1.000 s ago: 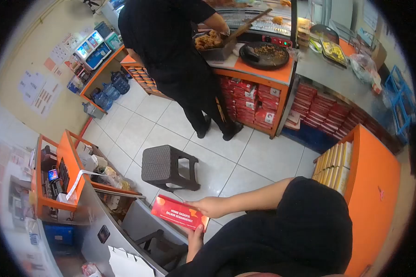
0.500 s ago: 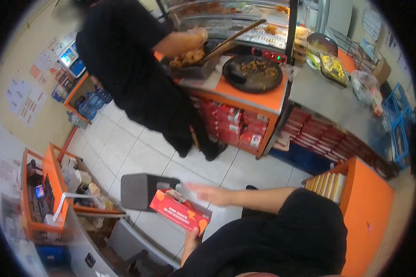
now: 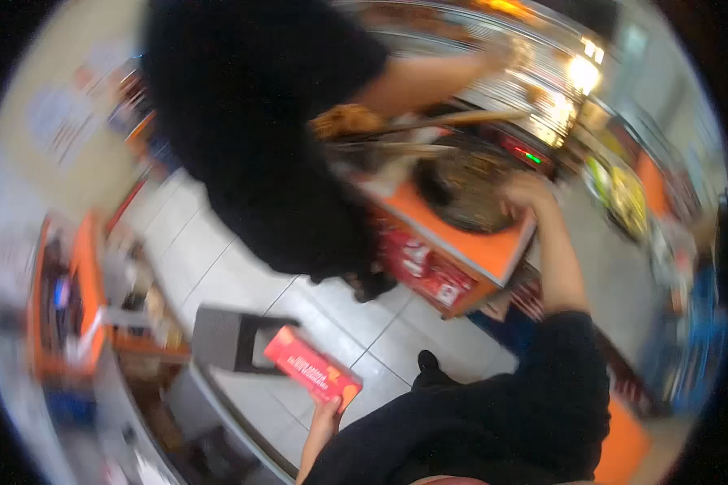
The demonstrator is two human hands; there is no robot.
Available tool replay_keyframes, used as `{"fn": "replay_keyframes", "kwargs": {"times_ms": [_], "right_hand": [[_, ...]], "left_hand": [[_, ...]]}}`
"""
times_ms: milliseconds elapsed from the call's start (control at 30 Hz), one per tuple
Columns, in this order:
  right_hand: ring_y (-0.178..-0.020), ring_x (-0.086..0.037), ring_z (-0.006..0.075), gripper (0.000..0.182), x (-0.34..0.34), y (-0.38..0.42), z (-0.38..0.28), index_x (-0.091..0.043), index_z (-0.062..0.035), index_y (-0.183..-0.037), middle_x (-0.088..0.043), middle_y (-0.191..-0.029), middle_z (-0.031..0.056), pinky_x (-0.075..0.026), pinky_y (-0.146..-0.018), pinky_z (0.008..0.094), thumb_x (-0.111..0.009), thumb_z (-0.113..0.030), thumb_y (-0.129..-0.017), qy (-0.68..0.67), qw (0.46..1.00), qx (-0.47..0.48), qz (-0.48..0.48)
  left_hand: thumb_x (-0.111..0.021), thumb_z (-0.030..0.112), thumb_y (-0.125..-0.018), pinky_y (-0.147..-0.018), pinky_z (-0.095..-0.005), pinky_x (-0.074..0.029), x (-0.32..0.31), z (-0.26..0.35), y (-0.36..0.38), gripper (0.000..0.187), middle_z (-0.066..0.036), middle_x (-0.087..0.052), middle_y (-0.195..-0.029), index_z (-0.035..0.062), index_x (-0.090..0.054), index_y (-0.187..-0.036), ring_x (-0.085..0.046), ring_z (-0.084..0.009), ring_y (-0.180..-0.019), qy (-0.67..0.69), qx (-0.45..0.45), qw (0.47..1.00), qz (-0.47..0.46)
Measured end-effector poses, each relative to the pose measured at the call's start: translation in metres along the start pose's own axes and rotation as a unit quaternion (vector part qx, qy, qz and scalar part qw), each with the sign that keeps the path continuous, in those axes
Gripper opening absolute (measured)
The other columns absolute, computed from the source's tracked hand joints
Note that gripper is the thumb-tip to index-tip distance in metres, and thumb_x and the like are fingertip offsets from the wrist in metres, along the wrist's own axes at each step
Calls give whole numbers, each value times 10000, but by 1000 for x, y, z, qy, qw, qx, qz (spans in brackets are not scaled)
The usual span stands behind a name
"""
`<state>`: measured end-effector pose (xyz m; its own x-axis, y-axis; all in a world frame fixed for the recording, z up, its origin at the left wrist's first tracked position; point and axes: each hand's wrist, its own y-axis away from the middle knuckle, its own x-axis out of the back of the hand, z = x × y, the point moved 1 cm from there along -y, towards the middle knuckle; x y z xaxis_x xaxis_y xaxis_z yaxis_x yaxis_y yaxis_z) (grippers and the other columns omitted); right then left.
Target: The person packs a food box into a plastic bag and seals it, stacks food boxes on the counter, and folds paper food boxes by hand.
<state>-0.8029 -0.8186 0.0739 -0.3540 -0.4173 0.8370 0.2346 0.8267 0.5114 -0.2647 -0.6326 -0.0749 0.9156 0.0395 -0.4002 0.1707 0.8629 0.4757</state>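
Observation:
My left hand [image 3: 326,411] grips the lower end of a red cardboard food box [image 3: 311,368] with white print, held out over the floor. Up at the counter, my right hand [image 3: 527,194] is stretched to the right rim of a dark round stone mortar [image 3: 461,190]; motion blur smears its fingers. Brown crumbly food lies in the mortar. Wooden-handled tools [image 3: 469,118] extend above it from the tray of fried food [image 3: 348,121].
A co-worker in black [image 3: 259,145] stands at the counter [image 3: 477,242], one arm reaching to the lit display case [image 3: 542,105]. A grey stool [image 3: 218,338] is on the tiled floor beside the box. Packed red boxes [image 3: 421,259] fill the shelf below.
My right hand has left the box and swung up and right to the mortar. The box now looks closed. The co-worker's arm has moved from the food tray toward the display case.

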Motion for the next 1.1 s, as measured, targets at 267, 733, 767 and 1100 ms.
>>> {"fn": "replay_keyframes", "kwargs": {"times_ms": [267,733,767,1100], "right_hand": [[-1162,-462,252,976,-379,159,-367,-62,-122,-1436,-319,-1393,152,-432,-907,377,-682,-431,-748,-330,640,357,-596],[-1243,-270,418,1055,-568,517,-678,-218,-255,-1422,-246,-1383,206,-267,-990,498,-780,-382,-538,205,430,817,-327],[-1243,-270,418,1055,-574,524,-693,-218,-255,-1422,-246,-1383,206,-267,-990,498,-780,-382,-538,205,429,816,-329],[-1236,-298,372,974,-655,581,-926,-352,-343,-1351,-285,-1376,167,-267,-918,611,-776,-344,-475,279,176,901,-283]], "left_hand": [[-732,267,-747,-1033,-410,-296,112,-5,128,1232,-239,-201,-1397,19,343,-1295,-328,-312,-1271,-99,-143,974,145],[-596,255,-854,-987,-429,-350,327,-70,446,768,-113,-341,-1367,172,-98,-1433,-399,-234,-1214,327,-345,711,518],[-576,290,-870,-963,-412,-370,337,-77,466,723,-109,-371,-1349,172,-137,-1431,-417,-218,-1190,308,-430,665,527],[-509,168,-892,-934,-389,-421,509,-19,476,592,-129,-432,-1285,84,-208,-1395,-492,-251,-1140,289,-318,629,647]]}}
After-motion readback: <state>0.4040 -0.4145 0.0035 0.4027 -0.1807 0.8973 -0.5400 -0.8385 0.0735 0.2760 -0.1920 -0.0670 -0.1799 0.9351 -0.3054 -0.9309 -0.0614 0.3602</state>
